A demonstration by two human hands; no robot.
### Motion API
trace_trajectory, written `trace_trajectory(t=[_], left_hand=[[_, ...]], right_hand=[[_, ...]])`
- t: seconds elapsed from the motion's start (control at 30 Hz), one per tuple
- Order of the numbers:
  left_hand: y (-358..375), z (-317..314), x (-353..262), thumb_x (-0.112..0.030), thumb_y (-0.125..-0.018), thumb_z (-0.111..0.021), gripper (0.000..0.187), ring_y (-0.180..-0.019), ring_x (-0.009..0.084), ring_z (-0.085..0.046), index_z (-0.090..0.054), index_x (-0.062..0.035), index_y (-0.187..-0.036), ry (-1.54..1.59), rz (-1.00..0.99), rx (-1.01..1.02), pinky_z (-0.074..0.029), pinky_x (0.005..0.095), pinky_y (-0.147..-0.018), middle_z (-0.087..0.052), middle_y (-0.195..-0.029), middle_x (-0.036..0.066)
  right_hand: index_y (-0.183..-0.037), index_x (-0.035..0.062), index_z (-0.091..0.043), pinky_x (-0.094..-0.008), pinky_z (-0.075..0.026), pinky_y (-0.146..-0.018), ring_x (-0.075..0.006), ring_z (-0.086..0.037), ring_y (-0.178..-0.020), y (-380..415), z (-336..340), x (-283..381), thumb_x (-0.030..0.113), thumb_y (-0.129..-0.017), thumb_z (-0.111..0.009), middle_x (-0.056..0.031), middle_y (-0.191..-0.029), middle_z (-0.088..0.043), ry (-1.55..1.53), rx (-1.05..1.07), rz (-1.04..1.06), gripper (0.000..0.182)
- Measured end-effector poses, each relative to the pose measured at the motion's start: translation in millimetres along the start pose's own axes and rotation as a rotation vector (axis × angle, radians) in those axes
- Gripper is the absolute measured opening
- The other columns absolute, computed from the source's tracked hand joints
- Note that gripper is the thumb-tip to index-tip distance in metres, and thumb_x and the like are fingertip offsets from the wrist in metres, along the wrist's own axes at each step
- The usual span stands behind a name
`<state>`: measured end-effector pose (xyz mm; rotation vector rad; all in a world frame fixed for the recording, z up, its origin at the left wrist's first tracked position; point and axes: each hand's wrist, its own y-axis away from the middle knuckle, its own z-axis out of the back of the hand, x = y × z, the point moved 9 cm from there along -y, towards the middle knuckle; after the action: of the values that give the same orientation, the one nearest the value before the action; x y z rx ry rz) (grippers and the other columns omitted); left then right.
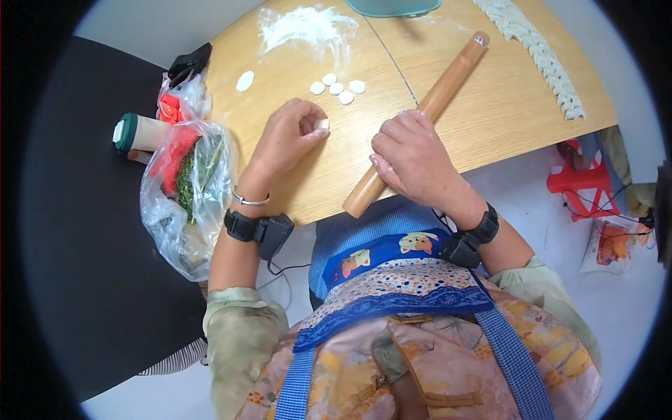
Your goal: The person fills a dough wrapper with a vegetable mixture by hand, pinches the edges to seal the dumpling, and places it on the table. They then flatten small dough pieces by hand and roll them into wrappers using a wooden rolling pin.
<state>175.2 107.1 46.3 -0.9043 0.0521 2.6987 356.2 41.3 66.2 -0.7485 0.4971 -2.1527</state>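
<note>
My left hand (290, 136) is closed over the wooden table, pinching a small white piece of dough (321, 124) between thumb and fingers. My right hand (413, 157) wraps round a wooden rolling pin (455, 77), which lies slantwise with its near end at the table's front edge. Beyond my left hand sit several small flattened dough pieces (336, 89) in a cluster. An oval flat piece of dough (245, 80) lies apart from them, further left.
White flour (308, 29) is spread at the back of the table (280, 196). A teal container (393, 5) stands at the far edge. Rows of shaped dumplings (539, 59) line the right side. Plastic bags with greens (185, 175) and a capped cup (143, 133) are at left.
</note>
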Motion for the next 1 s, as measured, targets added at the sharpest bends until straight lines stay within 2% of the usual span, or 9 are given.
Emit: trace_trajectory(t=[0.13,0.33,0.4,0.47,0.53,0.6,0.73,0.83,1.0], left_hand=[[7,-4,-12,-0.008,-0.083,-0.076,0.018,-0.068,0.0084,-0.053,-0.066,-0.002,-0.096,0.059,-0.079,-0.025,-0.047,0.0246,-0.062,-0.06,-0.081,0.001],[6,-22,-26,-0.01,-0.082,-0.076,0.017,-0.068,0.0097,-0.054,-0.062,-0.0023,-0.09,0.072,-0.047,0.259,-0.046,0.0272,-0.061,-0.056,-0.074,0.003],[1,-21,-26,-0.01,-0.08,-0.077,0.018,-0.066,0.012,-0.054,-0.061,-0.003,-0.087,0.096,-0.1,0.246,-0.046,0.0291,-0.06,-0.056,-0.074,0.005],[-3,-20,-32,-0.013,-0.076,-0.077,0.021,-0.069,0.0234,-0.06,-0.062,-0.0015,-0.085,0.039,-0.209,0.246,-0.049,0.0356,-0.065,-0.059,-0.072,0.014],[-4,-15,-37,-0.012,-0.076,-0.077,0.019,-0.069,0.0247,-0.06,-0.062,-0.0018,-0.082,0.02,-0.238,0.245,-0.048,0.036,-0.065,-0.059,-0.072,0.013],[-3,-15,-34,-0.008,-0.079,-0.078,0.017,-0.067,0.0153,-0.057,-0.063,-0.0035,-0.086,0.15,-0.185,0.275,-0.048,0.0299,-0.063,-0.058,-0.074,0.006],[1,-15,-24,-0.008,-0.079,-0.075,0.014,-0.069,0.0175,-0.06,-0.065,-0.0008,-0.085,0.314,-0.199,0.282,-0.049,0.0312,-0.065,-0.062,-0.072,0.008],[7,-25,-12,-0.006,-0.082,-0.074,0.009,-0.066,0.0076,-0.055,-0.066,-0.0008,-0.084,0.424,-0.054,0.382,-0.047,0.0255,-0.063,-0.061,-0.069,0.0],[17,-39,-19,-0.004,-0.083,-0.071,0.006,-0.068,0.0049,-0.053,-0.066,-0.0007,-0.081,0.598,0.023,0.44,-0.046,0.0248,-0.062,-0.06,-0.071,-0.004]], right_hand=[[-0.085,0.0054,-0.061,-0.0444,-0.043,-0.091,-0.0308,-0.055,-0.091,-1,0,0,0.019,-0.085,-0.066,-0.0113,-0.084,-0.056,0.001,0.007,-0.003,0.014],[-0.086,0.0056,-0.06,-0.0447,-0.042,-0.091,-0.0315,-0.055,-0.09,-3,-3,2,0.018,-0.083,-0.066,-0.0115,-0.087,-0.056,0.003,0.031,-0.008,0.014],[-0.086,0.0057,-0.06,-0.045,-0.042,-0.091,-0.0316,-0.054,-0.09,-4,-3,3,0.018,-0.083,-0.066,-0.0116,-0.087,-0.056,0.039,0.029,0.001,0.014],[-0.086,0.0057,-0.06,-0.0454,-0.042,-0.091,-0.0318,-0.054,-0.091,-4,-3,3,0.019,-0.082,-0.067,-0.0116,-0.087,-0.055,0.08,0.032,0.005,0.015],[-0.087,0.0058,-0.06,-0.0458,-0.042,-0.091,-0.0321,-0.054,-0.091,-5,-3,4,0.019,-0.082,-0.067,-0.0116,-0.087,-0.054,0.051,0.036,0.007,0.015],[-0.086,0.0058,-0.06,-0.0457,-0.042,-0.091,-0.0318,-0.054,-0.091,-7,-3,5,0.019,-0.082,-0.067,-0.0113,-0.086,-0.054,0.081,0.037,0.006,0.016],[-0.087,0.0059,-0.061,-0.0458,-0.041,-0.091,-0.0311,-0.053,-0.092,-5,-6,3,0.019,-0.084,-0.067,-0.011,-0.087,-0.053,0.061,0.06,-0.004,0.015],[-0.089,0.0064,-0.058,-0.0479,-0.039,-0.091,-0.0331,-0.051,-0.093,-7,-10,5,0.02,-0.087,-0.063,-0.0122,-0.089,-0.052,0.016,0.071,0.014,0.014],[-0.089,0.0061,-0.058,-0.0465,-0.039,-0.088,-0.0323,-0.051,-0.091,-12,-24,2,0.02,-0.088,-0.063,-0.0118,-0.088,-0.052,0.065,0.131,-0.008,0.015]])
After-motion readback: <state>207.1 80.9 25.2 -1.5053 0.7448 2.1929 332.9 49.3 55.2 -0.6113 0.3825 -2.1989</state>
